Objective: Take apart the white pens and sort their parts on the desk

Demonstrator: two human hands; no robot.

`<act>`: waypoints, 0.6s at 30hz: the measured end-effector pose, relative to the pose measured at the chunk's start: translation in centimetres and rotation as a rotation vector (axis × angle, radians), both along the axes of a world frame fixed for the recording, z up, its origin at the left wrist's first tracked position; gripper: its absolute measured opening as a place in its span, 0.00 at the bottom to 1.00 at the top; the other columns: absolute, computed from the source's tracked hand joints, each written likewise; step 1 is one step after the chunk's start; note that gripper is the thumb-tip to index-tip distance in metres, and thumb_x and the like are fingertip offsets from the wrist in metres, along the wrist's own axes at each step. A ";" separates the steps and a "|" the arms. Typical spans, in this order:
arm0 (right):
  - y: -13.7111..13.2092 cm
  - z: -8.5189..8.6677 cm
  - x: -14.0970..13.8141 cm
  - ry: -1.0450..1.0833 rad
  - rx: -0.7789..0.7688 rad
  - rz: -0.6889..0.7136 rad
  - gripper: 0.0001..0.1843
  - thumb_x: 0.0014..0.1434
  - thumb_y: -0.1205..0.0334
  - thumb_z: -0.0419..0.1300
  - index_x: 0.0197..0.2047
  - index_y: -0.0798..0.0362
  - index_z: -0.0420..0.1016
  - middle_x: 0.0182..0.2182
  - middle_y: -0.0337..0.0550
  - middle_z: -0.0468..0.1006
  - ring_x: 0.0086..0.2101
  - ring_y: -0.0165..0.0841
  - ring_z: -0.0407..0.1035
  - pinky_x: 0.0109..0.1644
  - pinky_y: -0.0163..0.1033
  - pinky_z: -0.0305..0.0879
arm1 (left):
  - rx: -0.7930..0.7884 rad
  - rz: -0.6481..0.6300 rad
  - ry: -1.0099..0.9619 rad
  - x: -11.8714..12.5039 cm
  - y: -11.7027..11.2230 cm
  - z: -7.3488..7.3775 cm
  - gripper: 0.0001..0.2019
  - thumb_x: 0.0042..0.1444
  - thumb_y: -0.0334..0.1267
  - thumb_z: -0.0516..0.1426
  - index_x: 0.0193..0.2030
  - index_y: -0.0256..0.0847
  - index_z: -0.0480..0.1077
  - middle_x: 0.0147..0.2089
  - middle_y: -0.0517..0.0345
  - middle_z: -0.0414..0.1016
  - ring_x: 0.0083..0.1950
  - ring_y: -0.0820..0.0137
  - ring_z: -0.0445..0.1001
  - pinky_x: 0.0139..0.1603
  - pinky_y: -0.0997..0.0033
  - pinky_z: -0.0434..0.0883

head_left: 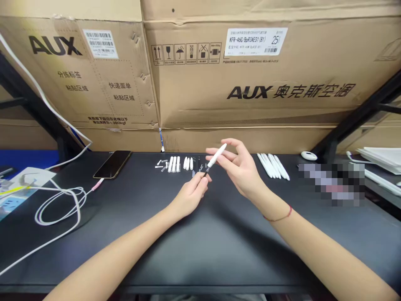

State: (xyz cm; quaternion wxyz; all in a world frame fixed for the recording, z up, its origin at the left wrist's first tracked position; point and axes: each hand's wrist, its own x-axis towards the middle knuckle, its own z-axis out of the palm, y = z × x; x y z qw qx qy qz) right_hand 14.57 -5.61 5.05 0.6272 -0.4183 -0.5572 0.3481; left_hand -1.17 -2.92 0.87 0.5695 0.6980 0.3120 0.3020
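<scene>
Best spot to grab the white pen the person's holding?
The free upper end of the white pen barrel, coming from the far side, above the right hand. That end sticks out past the fingers, while the left hand pinches the lower end by the dark tip. The straight barrel tilts up, so a cross-pinch should suit.

A thin red cord bracelet circles the bare right wrist.

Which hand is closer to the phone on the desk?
The left. The left hand sits to the right of the phone and nearer the viewer, while the right hand is farther right, beyond the left hand.
</scene>
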 end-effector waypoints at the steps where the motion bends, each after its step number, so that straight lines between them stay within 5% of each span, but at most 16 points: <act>1: 0.0 0.2 0.0 -0.006 0.014 -0.012 0.22 0.56 0.49 0.61 0.49 0.43 0.57 0.43 0.42 0.78 0.45 0.37 0.75 0.53 0.51 0.69 | -0.002 -0.022 -0.017 0.0 0.0 0.0 0.14 0.63 0.49 0.45 0.41 0.41 0.62 0.24 0.67 0.54 0.23 0.77 0.53 0.25 0.77 0.55; 12: 0.2 1.2 0.2 -0.117 0.066 -0.186 0.21 0.60 0.47 0.55 0.54 0.41 0.56 0.45 0.42 0.76 0.46 0.37 0.74 0.50 0.48 0.71 | -0.092 -0.046 -0.159 0.2 -0.2 0.2 0.15 0.61 0.52 0.48 0.38 0.41 0.60 0.24 0.68 0.53 0.23 0.78 0.53 0.25 0.76 0.55; 18: -0.3 -1.2 -1.4 -0.131 -0.073 -0.013 0.18 0.58 0.51 0.59 0.48 0.48 0.61 0.37 0.44 0.80 0.40 0.35 0.76 0.50 0.47 0.70 | -0.239 -0.007 -0.276 0.4 0.3 0.7 0.21 0.53 0.58 0.54 0.36 0.40 0.59 0.20 0.72 0.48 0.19 0.81 0.46 0.20 0.79 0.49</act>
